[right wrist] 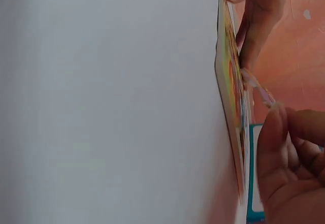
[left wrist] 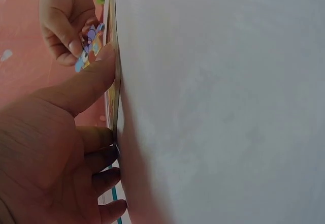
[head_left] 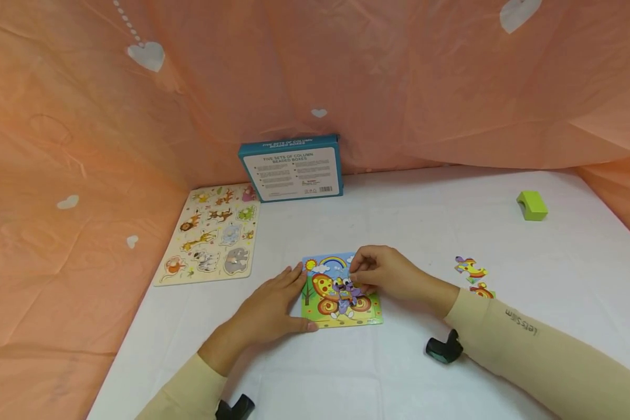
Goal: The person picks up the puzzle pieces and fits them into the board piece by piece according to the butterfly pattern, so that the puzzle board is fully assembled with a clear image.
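A square butterfly jigsaw puzzle board [head_left: 320,318] with a yellow-green border lies flat on the white table. My left hand [head_left: 273,306] rests at its left side, fingers extended along the edge and thumb over the near left corner. Between thumb and fingertips, my right hand [head_left: 383,269] pinches a jigsaw piece [left wrist: 94,38] with purple on it. That piece is held tilted over the board, and in the right wrist view its lower end is right at the puzzle's surface. Part of the picture's right side is hidden behind the right hand.
Loose jigsaw pieces [head_left: 471,268] lie right of the board, beside the right sleeve. A wooden animal puzzle [head_left: 205,233] lies at the back left, next to a standing blue box [head_left: 296,172]. A green arch block [head_left: 534,206] sits at the far right.
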